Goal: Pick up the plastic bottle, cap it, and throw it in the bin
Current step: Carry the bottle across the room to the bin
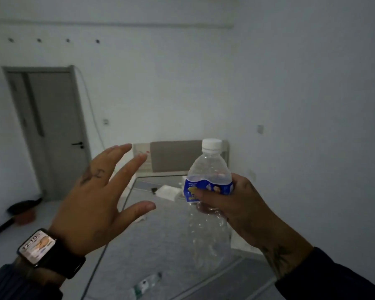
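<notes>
Clear, crinkled plastic marks the bottle (208, 191), which stands upright in the right hand (236, 204). Fingers wrap its middle, over and just below the blue label (206, 187); the grasp is closed and firm. Directly above the grip, a white cap (212, 145) sits on the neck. Whether it is fully tightened cannot be told. The bottle appears empty and lightly dented below the grip.

To the left of the grip, apart from the bottle, the left hand (95, 204) hangs open with fingers spread, holding nothing. A smartwatch (37, 247) sits on that wrist.

Beyond and below the grip lies a grey mattress (160, 234) with a padded headboard (173, 154) at its far end. White paper or cloth (167, 191) rests near the headboard. A second bottle (146, 284), lying flat, is blurred at the near edge. A grey door (52, 131) stands well to the left.

Assessment: pick-up is complete and capping looks done or nearly so. The step in hand is the transition to disposal. No bin is in view. The next move calls for locating the bin, turning toward it, and carrying the bottle without squeezing the thin wall.
</notes>
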Motion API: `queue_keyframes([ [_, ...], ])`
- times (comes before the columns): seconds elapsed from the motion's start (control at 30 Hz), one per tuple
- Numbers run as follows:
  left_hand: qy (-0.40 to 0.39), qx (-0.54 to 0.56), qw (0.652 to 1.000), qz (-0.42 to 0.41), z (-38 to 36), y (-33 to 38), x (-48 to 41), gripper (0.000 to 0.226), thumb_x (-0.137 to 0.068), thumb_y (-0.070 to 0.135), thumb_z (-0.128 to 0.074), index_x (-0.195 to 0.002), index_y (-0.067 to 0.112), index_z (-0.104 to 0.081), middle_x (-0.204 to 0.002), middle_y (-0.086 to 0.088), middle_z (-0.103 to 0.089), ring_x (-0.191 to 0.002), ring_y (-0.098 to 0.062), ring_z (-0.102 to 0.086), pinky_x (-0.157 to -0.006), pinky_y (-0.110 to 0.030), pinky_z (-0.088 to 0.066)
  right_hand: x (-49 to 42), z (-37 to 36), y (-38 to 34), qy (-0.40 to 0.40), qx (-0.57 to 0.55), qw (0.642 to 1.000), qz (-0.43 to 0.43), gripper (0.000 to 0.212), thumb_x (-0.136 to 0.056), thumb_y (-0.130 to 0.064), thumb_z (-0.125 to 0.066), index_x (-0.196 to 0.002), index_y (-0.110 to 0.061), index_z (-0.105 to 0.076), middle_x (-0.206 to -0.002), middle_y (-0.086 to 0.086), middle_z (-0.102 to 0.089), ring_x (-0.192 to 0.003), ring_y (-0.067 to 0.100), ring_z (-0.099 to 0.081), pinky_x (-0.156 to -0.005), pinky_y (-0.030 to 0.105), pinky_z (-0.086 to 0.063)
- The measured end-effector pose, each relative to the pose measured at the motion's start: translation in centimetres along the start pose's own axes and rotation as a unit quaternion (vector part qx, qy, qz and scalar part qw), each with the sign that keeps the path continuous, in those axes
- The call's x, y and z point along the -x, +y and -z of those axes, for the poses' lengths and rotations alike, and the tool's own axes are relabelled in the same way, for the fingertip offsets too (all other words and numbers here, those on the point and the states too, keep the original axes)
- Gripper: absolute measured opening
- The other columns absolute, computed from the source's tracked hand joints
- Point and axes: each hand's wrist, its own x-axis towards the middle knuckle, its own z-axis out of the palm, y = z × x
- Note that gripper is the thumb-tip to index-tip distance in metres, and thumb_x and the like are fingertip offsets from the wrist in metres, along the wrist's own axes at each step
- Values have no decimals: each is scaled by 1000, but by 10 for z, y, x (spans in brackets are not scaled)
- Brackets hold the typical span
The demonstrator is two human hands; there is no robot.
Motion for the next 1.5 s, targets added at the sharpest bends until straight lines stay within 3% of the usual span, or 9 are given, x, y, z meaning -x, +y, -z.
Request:
queue_keyframes([
  [0.3,-1,-91,992,92,68,-168,83,87,-80,76,-40,-150,26,-31,-157,-10,-30,-143,-33,-28,-110,-46,-28,-63,-193,13,-103,-27,994,8,40,-75,-11,-82,-113,-14,-70,-99,8,-78,-89,29,-74,-74,40,-62],
  [0.47,-19,-105,986,126,82,-281,116,93,-76,83,-36,-153,38,-12,-164,-6,-13,-150,-30,-12,-113,-50,-25,-107,-306,25,-124,-43,991,2,40,-74,-12,-82,-111,-16,-69,-97,8,-77,-89,34,-73,-76,43,-62],
  [0.6,-13,-110,983,147,94,-352,131,95,-74,85,-34,-153,42,-6,-165,-5,-6,-152,-27,-1,-115,-53,-22,-135,-373,32,-146,-41,989,3,34,-77,-14,-81,-108,-18,-69,-93,8,-78,-82,32,-74,-66,32,-61],
  [0.73,-14,-117,980,161,100,-406,139,96,-73,84,-37,-153,41,-6,-166,-1,0,-152,-22,5,-115,-47,-16,-160,-423,43,-151,-28,988,8,35,-77,-16,-80,-110,-18,-68,-92,8,-78,-84,34,-73,-74,40,-62],
  [0.93,-35,-125,979,157,87,-472,141,96,-74,86,-34,-153,42,-3,-166,-1,2,-152,-22,7,-116,-44,-13,-195,-476,65,-151,-37,988,1,37,-76,-17,-80,-110,-21,-66,-94,5,-78,-82,28,-75,-65,29,-61],
  [1.03,-37,-118,980,158,75,-503,140,95,-74,86,-34,-153,43,-2,-166,0,3,-152,-22,8,-116,-45,-13,-219,-499,78,-143,-38,989,-5,35,-76,-17,-81,-107,-24,-67,-94,4,-78,-83,27,-75,-71,37,-64],
  [1.13,-39,-109,981,156,58,-536,135,95,-74,85,-37,-153,42,-5,-166,-1,1,-152,-22,6,-117,-48,-17,-249,-521,92,-143,-36,989,-4,33,-77,-15,-81,-107,-22,-68,-92,6,-78,-86,32,-74,-75,42,-63],
  [1.33,-38,-104,982,153,11,-620,116,95,-74,85,-38,-152,44,-3,-166,2,3,-152,-19,9,-116,-43,-12,-323,-572,134,-146,-48,988,-15,32,-76,-16,-80,-103,-25,-66,-94,4,-77,-84,25,-76,-70,34,-62],
  [1.5,-50,-98,983,149,-35,-707,82,95,-72,87,-35,-151,48,3,-166,3,6,-151,-18,11,-116,-43,-11,-401,-619,168,-134,-56,989,-26,32,-75,-17,-80,-100,-28,-65,-96,3,-76,-87,24,-74,-74,37,-62],
])
